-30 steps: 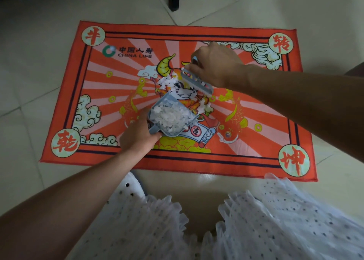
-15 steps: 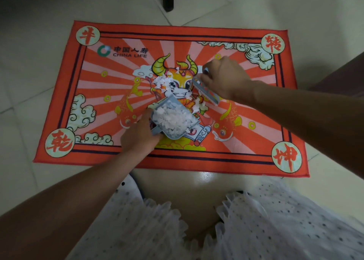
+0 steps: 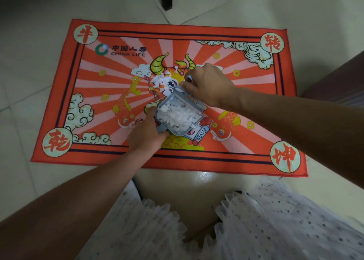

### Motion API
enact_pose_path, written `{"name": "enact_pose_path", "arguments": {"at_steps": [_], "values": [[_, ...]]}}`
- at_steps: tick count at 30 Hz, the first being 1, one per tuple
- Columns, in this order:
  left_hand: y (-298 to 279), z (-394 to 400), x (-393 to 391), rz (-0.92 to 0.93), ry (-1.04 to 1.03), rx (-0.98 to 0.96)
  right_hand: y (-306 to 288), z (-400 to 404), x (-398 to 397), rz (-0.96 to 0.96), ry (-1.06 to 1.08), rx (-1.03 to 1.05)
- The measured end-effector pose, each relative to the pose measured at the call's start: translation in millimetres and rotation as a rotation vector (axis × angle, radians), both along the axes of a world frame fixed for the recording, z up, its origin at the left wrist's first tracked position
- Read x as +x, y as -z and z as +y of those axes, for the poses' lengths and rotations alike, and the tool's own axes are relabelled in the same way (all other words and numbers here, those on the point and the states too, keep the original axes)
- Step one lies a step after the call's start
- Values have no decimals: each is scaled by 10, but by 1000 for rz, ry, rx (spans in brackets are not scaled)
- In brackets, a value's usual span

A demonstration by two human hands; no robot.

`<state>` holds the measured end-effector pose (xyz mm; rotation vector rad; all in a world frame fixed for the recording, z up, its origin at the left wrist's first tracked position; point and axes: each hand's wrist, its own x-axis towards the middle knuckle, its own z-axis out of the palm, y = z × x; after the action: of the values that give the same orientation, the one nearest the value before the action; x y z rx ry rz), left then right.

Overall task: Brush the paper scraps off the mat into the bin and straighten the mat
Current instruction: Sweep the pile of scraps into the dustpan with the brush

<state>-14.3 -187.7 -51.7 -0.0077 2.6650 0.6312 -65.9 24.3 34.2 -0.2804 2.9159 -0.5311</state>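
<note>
— What are the hands doing?

— The left hand [image 3: 144, 135] grips the handle of a small grey dustpan [image 3: 178, 118] at the middle of the mat [image 3: 59, 102]. The right hand [image 3: 208, 84] is clamped on a little brush [image 3: 187, 93], set right at the dustpan's open mouth.

— What has changed?

— A second ago the brush was out past the dustpan; now it has been drawn in against the mouth, so another sweep of scraps has likely gone in.

— And what's in the dustpan?

— A heap of white paper scraps [image 3: 177, 116], nearly filling it. A smaller cluster of loose scraps [image 3: 161, 82] lies on the mat just beyond the dustpan.

— The bin?

— Not in view. The mat lies flat on the floor [image 3: 29, 63], slightly askew to the tile lines.
</note>
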Motion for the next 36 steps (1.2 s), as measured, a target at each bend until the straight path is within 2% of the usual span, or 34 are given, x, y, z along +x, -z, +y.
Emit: {"name": "enact_pose_path", "arguments": {"at_steps": [7, 12, 19, 31, 36], "values": [[-11, 0, 19, -11, -19, -5, -111, -63, -17, 4, -84, 2], [-32, -27, 37, -5, -47, 67, -173, -60, -106, 63, -86, -47], [-19, -128, 42, -2, -74, 40, -190, 33, -187, 127, -5, -2], [18, -493, 56, -29, -76, 4, -24, 186, -116, 81, 53, 118], [-88, -534, 88, -26, 12, -56, -23, 236, 10, 75, 58, 133]]}}
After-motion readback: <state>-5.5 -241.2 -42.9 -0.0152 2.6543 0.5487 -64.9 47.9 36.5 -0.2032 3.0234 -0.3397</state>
